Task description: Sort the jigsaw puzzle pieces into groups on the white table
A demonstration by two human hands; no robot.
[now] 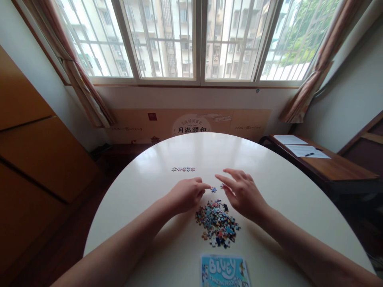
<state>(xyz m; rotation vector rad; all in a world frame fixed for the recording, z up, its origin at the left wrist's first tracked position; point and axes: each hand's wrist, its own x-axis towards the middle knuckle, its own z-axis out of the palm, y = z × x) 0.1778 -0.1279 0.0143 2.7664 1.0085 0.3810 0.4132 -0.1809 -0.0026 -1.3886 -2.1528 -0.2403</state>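
A heap of small colourful puzzle pieces (218, 223) lies on the round white table (143, 199). Just beyond the heap sits a single blue piece (213, 189). My left hand (186, 194) is curled, its forefinger pointing at that piece and nearly touching it. My right hand (241, 191) hovers to the right of the piece with fingers spread, its fingertips over another small piece (222, 185). A short row of joined pieces (183, 169) lies farther back on the table. A blue puzzle box (225, 272) rests at the near edge.
A wooden side desk (335, 165) with papers (299, 145) and a pen stands to the right. A wooden cabinet (32, 159) fills the left. Behind the table a printed cardboard panel (191, 125) leans under a barred window (197, 40) with curtains.
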